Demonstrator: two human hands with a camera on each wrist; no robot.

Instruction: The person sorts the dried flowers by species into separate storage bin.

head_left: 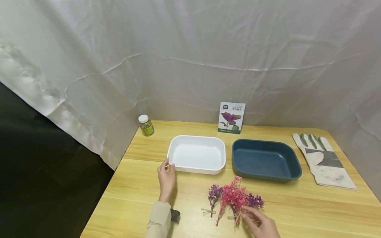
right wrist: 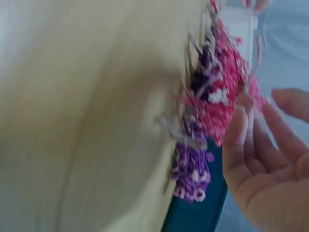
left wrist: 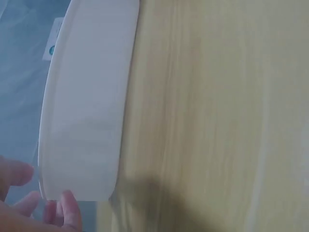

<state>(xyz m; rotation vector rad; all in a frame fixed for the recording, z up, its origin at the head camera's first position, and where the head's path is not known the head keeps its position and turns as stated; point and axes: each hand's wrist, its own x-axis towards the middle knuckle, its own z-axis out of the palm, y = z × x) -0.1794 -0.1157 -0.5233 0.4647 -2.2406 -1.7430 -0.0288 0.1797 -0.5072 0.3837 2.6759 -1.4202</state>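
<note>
In the head view my left hand [head_left: 166, 179] is at the near left corner of a white rectangular basin [head_left: 197, 171], its fingertips at the rim. The left wrist view shows loose fingers [left wrist: 72, 210] by that corner; firm contact is unclear. My right hand [head_left: 259, 223] is beside small bunches of dried flowers, fingers loosely bent. Nearest to it is a pink bunch [head_left: 235, 195], with a purple bunch [head_left: 215, 192] on the left and another purple bunch [head_left: 255, 200] on the right. Twine ties some stems. In the right wrist view, the thumb is apart from the fingers.
A dark blue basin [head_left: 268, 177] stands right of the white one. Farther right lies a white-and-grey glove [head_left: 324, 162]. A seed packet [head_left: 231, 117] leans against the back curtain [head_left: 190, 82]. At the back left is a small white-lidded jar [head_left: 146, 125].
</note>
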